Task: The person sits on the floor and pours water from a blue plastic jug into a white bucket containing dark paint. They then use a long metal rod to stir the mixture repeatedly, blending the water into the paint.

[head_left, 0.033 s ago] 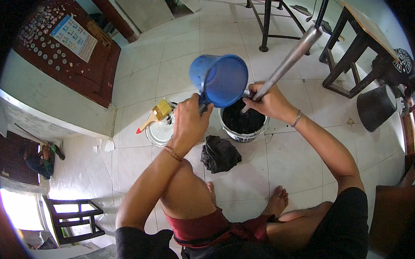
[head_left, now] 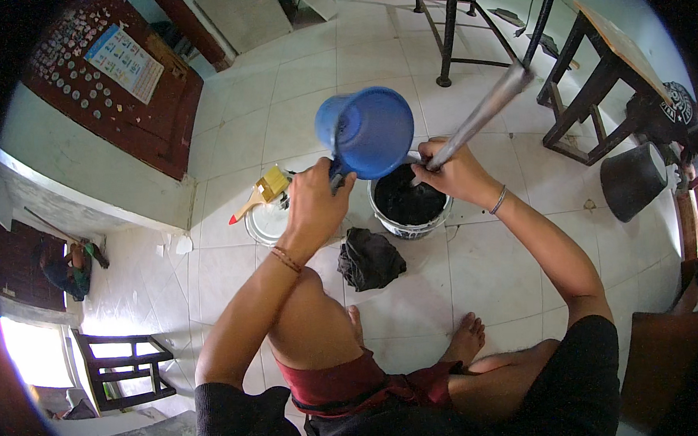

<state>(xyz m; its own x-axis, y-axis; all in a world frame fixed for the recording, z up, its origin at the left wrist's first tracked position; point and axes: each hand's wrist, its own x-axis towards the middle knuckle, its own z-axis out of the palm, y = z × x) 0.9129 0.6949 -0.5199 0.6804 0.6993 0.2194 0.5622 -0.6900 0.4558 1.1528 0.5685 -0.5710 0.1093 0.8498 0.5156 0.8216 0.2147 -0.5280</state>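
My left hand (head_left: 314, 198) is closed on the handle of a blue plastic dipper (head_left: 370, 133). The dipper is tilted, its mouth turned partly up toward me, beside and above a white bucket (head_left: 412, 232) on the floor. A thick black mass (head_left: 412, 198) lies inside that bucket. My right hand (head_left: 457, 171) grips a grey metal tube (head_left: 481, 117) near its lower end, and the tube slants up to the right. Its tip points into the bucket; whether it touches the black mass I cannot tell. A crumpled dark cloth (head_left: 370, 259) lies in front of the bucket.
Left of the bucket, a wide yellow-bristled paintbrush (head_left: 265, 190) rests across a white round lid (head_left: 267, 225). Wooden-topped stool (head_left: 618, 58), black bucket (head_left: 634, 180) and black metal frame (head_left: 452, 42) stand to the right and far side. A dark chair (head_left: 130, 372) is at lower left.
The dipper has shifted slightly up and left and turned, so more of its inside shows. The tube's upper end has swung a little downward and left, blurred by motion.
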